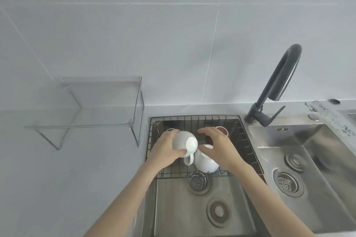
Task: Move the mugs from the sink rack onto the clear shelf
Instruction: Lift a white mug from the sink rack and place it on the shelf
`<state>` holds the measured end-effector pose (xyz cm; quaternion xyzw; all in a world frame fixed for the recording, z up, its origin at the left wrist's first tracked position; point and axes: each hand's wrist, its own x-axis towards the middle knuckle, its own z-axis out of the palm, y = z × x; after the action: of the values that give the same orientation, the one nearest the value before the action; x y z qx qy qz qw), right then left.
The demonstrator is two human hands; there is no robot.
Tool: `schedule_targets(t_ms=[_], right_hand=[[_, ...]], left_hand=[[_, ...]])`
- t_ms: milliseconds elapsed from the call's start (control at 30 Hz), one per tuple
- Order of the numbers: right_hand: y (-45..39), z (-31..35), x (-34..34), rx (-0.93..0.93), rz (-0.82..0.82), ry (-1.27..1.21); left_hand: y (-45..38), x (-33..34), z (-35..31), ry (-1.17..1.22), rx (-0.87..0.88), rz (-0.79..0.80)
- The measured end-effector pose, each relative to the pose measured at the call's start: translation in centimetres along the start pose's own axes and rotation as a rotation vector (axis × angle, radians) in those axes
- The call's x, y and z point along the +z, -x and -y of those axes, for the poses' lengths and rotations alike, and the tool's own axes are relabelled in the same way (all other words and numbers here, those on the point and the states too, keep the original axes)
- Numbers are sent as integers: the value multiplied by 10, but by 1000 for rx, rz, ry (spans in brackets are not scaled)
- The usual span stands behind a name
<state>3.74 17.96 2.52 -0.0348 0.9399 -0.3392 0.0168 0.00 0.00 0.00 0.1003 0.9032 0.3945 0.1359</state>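
In steel sink [192,213], wire rack [248,150], grey countertop [57,188]

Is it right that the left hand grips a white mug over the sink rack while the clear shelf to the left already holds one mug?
Not quite. The head view shows the left hand gripping a white mug over the sink rack, but the clear shelf, to the left, holds no mug at all; it is bare.

Pale tiled wall [134,34], grey countertop [77,179]
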Motion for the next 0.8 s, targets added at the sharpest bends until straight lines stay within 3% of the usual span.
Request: schedule_targets(t_ms=[200, 467, 800], right_hand=[[-18, -30, 29, 149, 85, -4], [-55, -64, 48, 288, 210, -16], [-85, -71, 67, 268, 303, -8]], left_hand=[[-16, 20, 26, -56, -32, 51], [-45, 39, 53, -268, 62, 76], [-66, 58, 66, -263, 153, -24]])
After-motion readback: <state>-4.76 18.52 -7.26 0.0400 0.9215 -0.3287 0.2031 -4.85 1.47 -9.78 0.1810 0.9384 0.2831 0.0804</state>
